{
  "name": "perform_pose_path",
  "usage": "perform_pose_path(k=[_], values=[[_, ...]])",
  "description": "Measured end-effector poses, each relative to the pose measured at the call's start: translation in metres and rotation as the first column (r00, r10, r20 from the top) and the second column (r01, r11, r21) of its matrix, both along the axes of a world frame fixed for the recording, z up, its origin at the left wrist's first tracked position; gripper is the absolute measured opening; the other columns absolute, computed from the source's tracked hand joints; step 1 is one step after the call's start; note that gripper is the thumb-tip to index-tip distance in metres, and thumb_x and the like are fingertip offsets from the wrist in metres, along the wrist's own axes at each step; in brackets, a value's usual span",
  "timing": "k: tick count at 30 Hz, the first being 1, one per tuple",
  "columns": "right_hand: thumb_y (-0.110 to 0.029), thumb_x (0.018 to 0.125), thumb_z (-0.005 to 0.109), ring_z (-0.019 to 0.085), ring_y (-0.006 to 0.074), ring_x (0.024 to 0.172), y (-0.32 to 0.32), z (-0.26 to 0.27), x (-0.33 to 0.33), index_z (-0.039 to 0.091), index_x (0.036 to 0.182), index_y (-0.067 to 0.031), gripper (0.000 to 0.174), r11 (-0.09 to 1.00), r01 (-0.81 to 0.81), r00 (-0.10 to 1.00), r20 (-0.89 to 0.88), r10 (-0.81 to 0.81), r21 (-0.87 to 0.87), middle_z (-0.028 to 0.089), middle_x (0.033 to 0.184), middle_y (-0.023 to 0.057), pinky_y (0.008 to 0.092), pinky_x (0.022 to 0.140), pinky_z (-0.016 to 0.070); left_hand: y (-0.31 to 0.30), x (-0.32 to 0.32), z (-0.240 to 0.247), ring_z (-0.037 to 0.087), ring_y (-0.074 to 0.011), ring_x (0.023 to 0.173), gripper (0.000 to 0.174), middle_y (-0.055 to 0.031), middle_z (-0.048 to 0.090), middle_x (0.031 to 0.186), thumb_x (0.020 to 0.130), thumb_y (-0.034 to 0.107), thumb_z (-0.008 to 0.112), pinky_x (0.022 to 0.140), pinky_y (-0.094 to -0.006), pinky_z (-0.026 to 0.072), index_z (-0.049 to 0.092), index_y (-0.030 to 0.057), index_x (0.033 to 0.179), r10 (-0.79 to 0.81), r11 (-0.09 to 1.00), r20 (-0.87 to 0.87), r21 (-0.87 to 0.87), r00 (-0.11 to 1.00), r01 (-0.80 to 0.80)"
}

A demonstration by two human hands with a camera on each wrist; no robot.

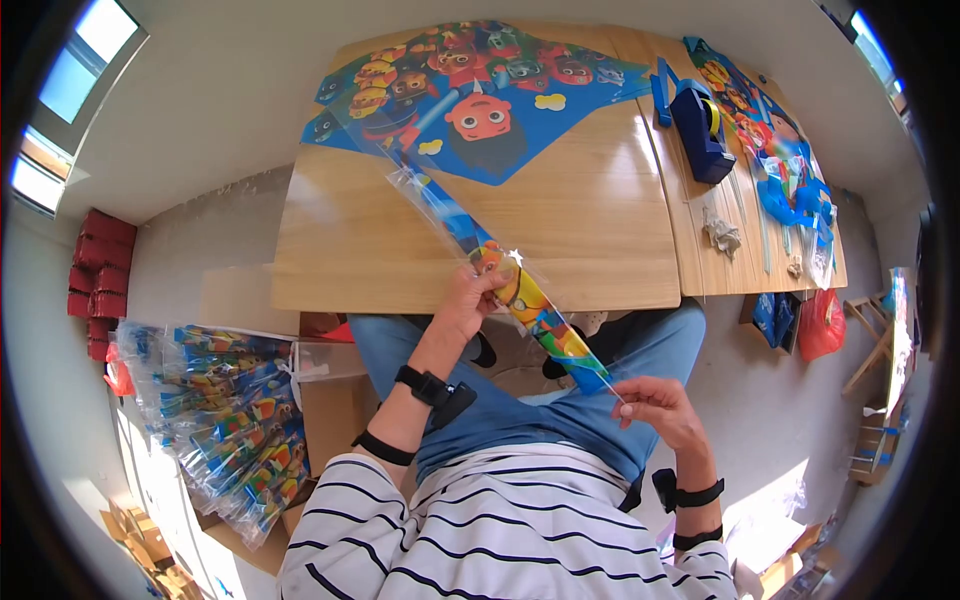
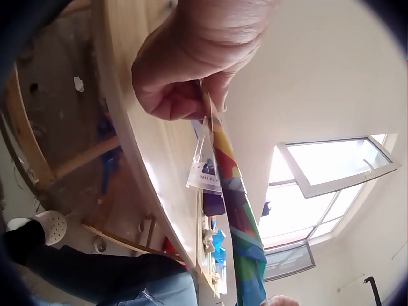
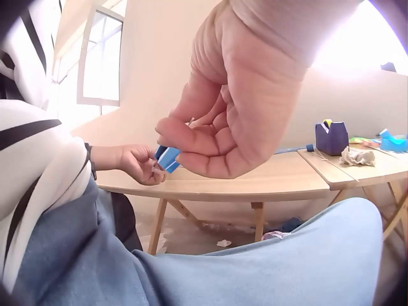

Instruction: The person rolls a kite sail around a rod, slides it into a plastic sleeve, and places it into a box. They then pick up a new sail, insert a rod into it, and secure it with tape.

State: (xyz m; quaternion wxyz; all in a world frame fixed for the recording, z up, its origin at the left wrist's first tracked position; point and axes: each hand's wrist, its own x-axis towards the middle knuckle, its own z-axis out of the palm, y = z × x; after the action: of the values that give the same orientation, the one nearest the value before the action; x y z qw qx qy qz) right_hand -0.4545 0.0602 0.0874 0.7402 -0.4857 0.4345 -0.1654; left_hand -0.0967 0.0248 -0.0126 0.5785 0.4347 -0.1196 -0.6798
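Note:
A long, narrow folded strip with a bright cartoon print (image 1: 540, 312), in a clear plastic sleeve (image 1: 432, 208), slants from the tabletop down over the lap. My left hand (image 1: 470, 302) grips it around its middle, thumb on top, just beyond the table's front edge. In the left wrist view the strip (image 2: 239, 217) runs away from the pinching fingers. At the near end, my right hand (image 1: 658, 408) pinches the sleeve's edge between thumb and fingers. The right wrist view shows the strip's blue end (image 3: 167, 158) beside those fingertips, partly hidden.
A large cartoon-printed sheet (image 1: 490, 130) is spread on the wooden table (image 1: 360, 240). To the right are a blue tape dispenser (image 1: 700, 135), crumpled paper (image 1: 720, 232) and another printed piece (image 1: 735, 90). Many sleeved strips (image 1: 235, 400) lie piled at the left.

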Motion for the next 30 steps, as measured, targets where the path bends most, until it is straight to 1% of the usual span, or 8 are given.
perform_pose_path(k=[6, 12, 13, 16, 22, 25, 28, 30], values=[[0.006, 0.086, 0.068, 0.07, 0.0187, 0.077, 0.005, -0.005, -0.003, 0.071, 0.113, 0.0068, 0.027, 0.998, 0.028, 0.999, 0.04, -0.026, -0.057, 0.074, 0.089, 0.0145, 0.0299, 0.071, 0.0581, -0.001, -0.001, -0.002, 0.071, -0.0177, 0.093, 0.027, -0.0047, 0.071, 0.104, 0.088, 0.003, 0.074, 0.083, -0.0357, 0.0608, 0.064, 0.0034, 0.114, 0.02, 1.0, -0.021, -0.005, 1.0, -0.02], [0.014, 0.082, 0.064, 0.07, 0.0193, 0.077, 0.006, -0.001, -0.014, 0.071, 0.113, 0.0082, 0.032, 0.998, 0.061, 0.997, 0.046, -0.06, -0.03, 0.073, 0.09, 0.0155, 0.029, 0.072, 0.0576, 0.0, -0.003, -0.004, 0.071, -0.0143, 0.085, 0.038, -0.0025, 0.071, 0.102, 0.085, 0.002, 0.075, 0.072, -0.0302, 0.0599, 0.062, 0.0082, 0.12, 0.047, 0.999, -0.034, -0.008, 0.998, -0.047], [0.014, 0.081, 0.064, 0.07, 0.0191, 0.075, 0.006, 0.0, -0.012, 0.073, 0.109, 0.0087, 0.03, 0.996, 0.08, 0.996, 0.044, -0.079, -0.04, 0.073, 0.087, 0.0152, 0.0288, 0.069, 0.0573, 0.0, 0.0, -0.005, 0.071, -0.0169, 0.095, 0.03, -0.0036, 0.071, 0.107, 0.088, 0.001, 0.073, 0.083, -0.0356, 0.0605, 0.064, 0.0056, 0.116, 0.012, 0.999, -0.055, -0.03, 0.998, -0.014], [0.012, 0.082, 0.065, 0.069, 0.0186, 0.073, 0.001, -0.006, -0.014, 0.074, 0.104, 0.0085, 0.025, 0.985, 0.125, 0.991, 0.06, -0.119, -0.122, 0.072, 0.083, 0.0142, 0.0282, 0.067, 0.0565, 0.0, -0.001, -0.004, 0.071, -0.0173, 0.096, 0.03, -0.0038, 0.071, 0.108, 0.088, 0.002, 0.072, 0.083, -0.0358, 0.0605, 0.064, 0.0061, 0.116, 0.027, 1.0, -0.063, -0.014, 0.998, -0.028], [0.008, 0.084, 0.065, 0.067, 0.0156, 0.071, -0.015, -0.013, -0.012, 0.075, 0.1, 0.0068, 0.02, 0.96, 0.223, 0.975, 0.056, -0.217, -0.169, 0.07, 0.079, 0.0111, 0.0269, 0.063, 0.0537, 0.001, -0.011, -0.002, 0.071, -0.0165, 0.094, 0.037, -0.0052, 0.071, 0.113, 0.09, 0.003, 0.072, 0.082, -0.0338, 0.0604, 0.062, 0.0062, 0.125, -0.132, 0.991, -0.058, 0.011, 0.989, 0.133], [0.003, 0.084, 0.068, 0.063, 0.0122, 0.068, -0.026, -0.016, 0.007, 0.074, 0.095, 0.0048, 0.013, 0.946, 0.257, 0.966, 0.057, -0.251, -0.196, 0.069, 0.076, 0.0072, 0.0247, 0.064, 0.0512, 0.004, -0.027, 0.002, 0.069, -0.0124, 0.096, 0.04, -0.0002, 0.071, 0.109, 0.087, 0.01, 0.078, 0.077, -0.0295, 0.0571, 0.064, 0.013, 0.124, -0.161, 0.985, -0.057, -0.068, 0.985, 0.157], [-0.002, 0.084, 0.071, 0.059, 0.0098, 0.066, -0.039, -0.03, 0.027, 0.071, 0.089, 0.001, 0.006, 0.933, 0.299, 0.954, 0.095, -0.285, -0.2, 0.066, 0.074, 0.003, 0.0223, 0.067, 0.0491, 0.007, -0.037, 0.009, 0.071, -0.0136, 0.095, 0.04, -0.0033, 0.071, 0.114, 0.09, 0.004, 0.073, 0.078, -0.0304, 0.0605, 0.061, 0.0063, 0.129, -0.179, 0.981, -0.074, -0.091, 0.981, 0.172], [-0.002, 0.083, 0.075, 0.059, 0.008, 0.073, -0.046, -0.039, 0.04, 0.066, 0.097, -0.0012, 0.016, 0.925, 0.328, 0.944, 0.116, -0.31, -0.192, 0.064, 0.08, 0.0005, 0.0217, 0.071, 0.0498, 0.006, -0.042, -0.004, 0.07, -0.0115, 0.09, 0.036, -0.0023, 0.071, 0.107, 0.088, 0.006, 0.077, 0.076, -0.029, 0.0595, 0.063, 0.006, 0.122, -0.215, 0.974, -0.073, -0.089, 0.974, 0.208]])
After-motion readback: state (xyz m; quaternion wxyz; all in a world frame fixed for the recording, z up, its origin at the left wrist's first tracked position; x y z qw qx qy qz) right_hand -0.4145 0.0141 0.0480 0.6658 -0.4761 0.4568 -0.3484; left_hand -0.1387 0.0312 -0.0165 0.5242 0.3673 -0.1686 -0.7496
